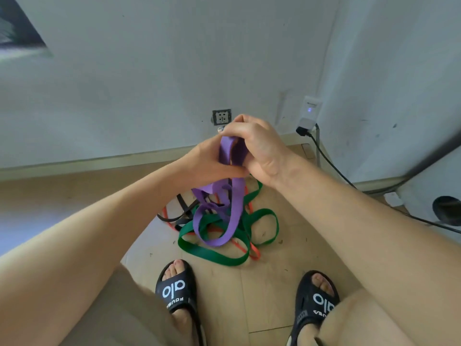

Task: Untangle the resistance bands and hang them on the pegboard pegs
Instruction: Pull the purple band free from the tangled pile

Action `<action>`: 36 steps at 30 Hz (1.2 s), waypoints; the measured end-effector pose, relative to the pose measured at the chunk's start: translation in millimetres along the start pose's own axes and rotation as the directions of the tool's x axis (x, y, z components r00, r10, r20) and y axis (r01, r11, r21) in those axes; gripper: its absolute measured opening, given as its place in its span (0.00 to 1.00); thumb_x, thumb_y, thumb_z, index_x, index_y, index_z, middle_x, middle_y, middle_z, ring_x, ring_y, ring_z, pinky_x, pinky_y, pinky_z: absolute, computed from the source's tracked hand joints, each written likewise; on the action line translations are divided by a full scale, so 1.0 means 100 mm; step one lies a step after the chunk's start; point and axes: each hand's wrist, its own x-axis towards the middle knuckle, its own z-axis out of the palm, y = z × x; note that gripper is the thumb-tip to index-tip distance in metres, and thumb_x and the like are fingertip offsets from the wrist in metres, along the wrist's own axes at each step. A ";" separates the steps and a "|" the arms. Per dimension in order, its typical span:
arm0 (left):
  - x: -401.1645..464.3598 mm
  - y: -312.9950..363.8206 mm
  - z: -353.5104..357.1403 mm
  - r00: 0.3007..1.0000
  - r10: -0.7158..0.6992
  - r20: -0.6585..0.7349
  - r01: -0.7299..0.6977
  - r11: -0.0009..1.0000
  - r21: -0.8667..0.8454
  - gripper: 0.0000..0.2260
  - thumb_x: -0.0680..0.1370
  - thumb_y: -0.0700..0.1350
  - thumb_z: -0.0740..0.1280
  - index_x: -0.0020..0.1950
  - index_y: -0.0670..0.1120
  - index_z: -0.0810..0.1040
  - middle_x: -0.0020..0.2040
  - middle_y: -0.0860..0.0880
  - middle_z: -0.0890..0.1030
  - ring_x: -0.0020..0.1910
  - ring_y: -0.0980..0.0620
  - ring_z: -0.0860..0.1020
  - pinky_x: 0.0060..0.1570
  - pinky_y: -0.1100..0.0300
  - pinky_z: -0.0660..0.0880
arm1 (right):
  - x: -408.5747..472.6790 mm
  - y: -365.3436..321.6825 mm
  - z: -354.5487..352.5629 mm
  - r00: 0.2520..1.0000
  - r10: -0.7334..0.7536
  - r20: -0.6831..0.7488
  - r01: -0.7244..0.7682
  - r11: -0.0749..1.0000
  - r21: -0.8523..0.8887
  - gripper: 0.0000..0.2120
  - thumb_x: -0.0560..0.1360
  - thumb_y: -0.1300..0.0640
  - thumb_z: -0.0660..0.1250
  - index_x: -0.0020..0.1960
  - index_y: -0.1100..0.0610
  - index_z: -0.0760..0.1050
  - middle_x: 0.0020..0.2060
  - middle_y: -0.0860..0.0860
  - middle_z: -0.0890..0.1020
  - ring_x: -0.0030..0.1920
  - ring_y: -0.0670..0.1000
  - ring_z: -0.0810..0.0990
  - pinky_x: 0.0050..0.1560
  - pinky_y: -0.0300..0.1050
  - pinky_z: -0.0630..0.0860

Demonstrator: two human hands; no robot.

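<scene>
A tangle of resistance bands lies on the wooden floor in front of my feet. The purple band (230, 211) rises out of the heap to my hands. My left hand (208, 162) grips it from the left, and my right hand (259, 148) curls over its folded top from the right. The purple loop hangs down through the green band (212, 253), which spreads widest on the floor. An orange-red band (254, 250) and a black band (183, 213) lie under the others. No pegboard is in view.
A white wall stands close ahead with a socket (221, 117) and a plugged-in white adapter (308, 113); its black cable (331, 163) runs right along the floor. My feet in black slides (177, 290) stand just behind the heap.
</scene>
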 end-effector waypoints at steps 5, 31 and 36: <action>0.04 0.00 -0.07 0.998 -0.035 -0.053 0.038 0.997 0.064 0.27 0.64 0.50 0.80 0.60 0.50 0.75 0.50 0.47 0.83 0.49 0.45 0.83 0.51 0.44 0.81 | 0.06 -0.13 -0.01 0.999 0.003 -0.045 0.010 0.958 0.285 0.14 0.72 0.70 0.67 0.34 0.57 0.68 0.28 0.52 0.69 0.29 0.50 0.71 0.35 0.44 0.74; -0.03 -0.17 -0.30 0.990 -0.015 0.140 -0.043 0.915 0.401 0.17 0.77 0.61 0.70 0.49 0.48 0.75 0.40 0.51 0.77 0.37 0.52 0.73 0.37 0.59 0.69 | 0.15 -0.07 -0.53 0.936 -0.342 -0.084 0.076 0.428 -0.900 0.25 0.74 0.68 0.65 0.70 0.56 0.69 0.59 0.53 0.76 0.59 0.53 0.76 0.54 0.43 0.69; -0.02 -0.04 -0.25 0.991 0.038 0.127 -0.080 0.936 0.343 0.09 0.78 0.55 0.72 0.51 0.51 0.77 0.42 0.55 0.79 0.39 0.58 0.76 0.40 0.63 0.72 | 0.01 -0.03 -0.14 0.912 -0.317 0.262 0.382 0.420 -0.823 0.18 0.83 0.56 0.59 0.73 0.51 0.70 0.63 0.48 0.81 0.65 0.49 0.76 0.62 0.36 0.69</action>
